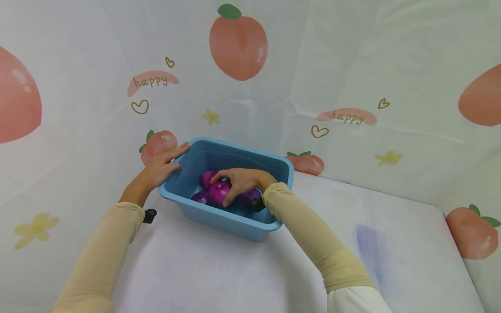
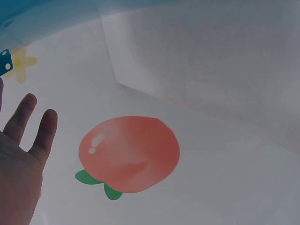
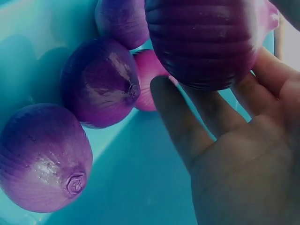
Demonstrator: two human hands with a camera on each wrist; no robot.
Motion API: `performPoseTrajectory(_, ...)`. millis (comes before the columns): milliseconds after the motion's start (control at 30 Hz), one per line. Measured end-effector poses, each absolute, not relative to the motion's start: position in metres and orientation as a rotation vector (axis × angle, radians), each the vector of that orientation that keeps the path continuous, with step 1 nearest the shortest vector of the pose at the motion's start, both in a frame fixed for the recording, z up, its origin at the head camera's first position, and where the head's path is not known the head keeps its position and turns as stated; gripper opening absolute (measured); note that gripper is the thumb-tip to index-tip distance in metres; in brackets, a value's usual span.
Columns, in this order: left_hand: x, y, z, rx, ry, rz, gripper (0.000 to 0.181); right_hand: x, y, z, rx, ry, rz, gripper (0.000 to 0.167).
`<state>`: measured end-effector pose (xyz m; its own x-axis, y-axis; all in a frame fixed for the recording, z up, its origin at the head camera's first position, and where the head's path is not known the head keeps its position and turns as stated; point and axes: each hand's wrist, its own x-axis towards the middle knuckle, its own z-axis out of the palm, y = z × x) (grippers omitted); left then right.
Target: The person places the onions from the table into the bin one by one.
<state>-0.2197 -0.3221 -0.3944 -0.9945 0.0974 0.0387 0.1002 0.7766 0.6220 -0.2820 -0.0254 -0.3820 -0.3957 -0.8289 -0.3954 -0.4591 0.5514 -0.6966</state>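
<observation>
A light blue plastic tub (image 1: 223,221) stands on the white surface with several purple onions in it. My right hand (image 1: 246,179) reaches inside and grips one red onion (image 1: 219,191), fingers and thumb around its sides. In the right wrist view that onion (image 3: 204,44) fills the top, above the palm. Other onions lie around it: one onion (image 3: 44,157) at lower left, a darker onion (image 3: 101,83) beside it, and more behind. My left hand (image 1: 157,170) rests on the tub's left rim with fingers extended; the left wrist view shows some straight fingers (image 2: 44,133).
A white backdrop (image 1: 250,113) printed with peaches, flowers and the word "happy" rises right behind the tub. The white tabletop (image 1: 325,204) extends to the right and front, with a faint purple stain (image 1: 369,252) on it.
</observation>
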Motion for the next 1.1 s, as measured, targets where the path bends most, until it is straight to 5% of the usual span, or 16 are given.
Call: performPoseTrajectory(1100, -0.219, -0.323, -0.3897, -0.144, -2.969, -1.04, 0.064, -0.2795, -0.0258, -0.3831, -1.009, 2.002, -0.52, 0.09)
